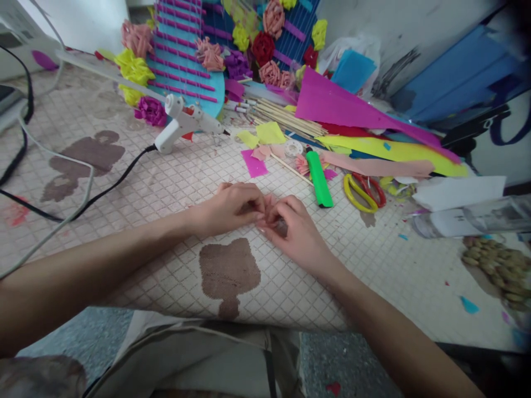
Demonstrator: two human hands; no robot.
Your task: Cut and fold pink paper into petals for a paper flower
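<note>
"Where is the small, crumpled, pale-pink paper piece point(270, 203)?"

"Between the two hands, pinched in the fingertips of the left grip point(234, 205) and right grip point(301, 232), over the beige, diamond-patterned tabletop point(174, 276)."

"And the bright-green, flat plastic tool point(318, 179)?"

"Just beyond the right."

Single head-worn camera, above the near edge of the diamond-patterned tablecloth point(394, 265), facing forward and down. Close range: left hand point(230, 209) and right hand point(299, 235) over the cloth, lap point(207, 359) below its near edge, wall point(352, 22) beyond its far side.
</note>
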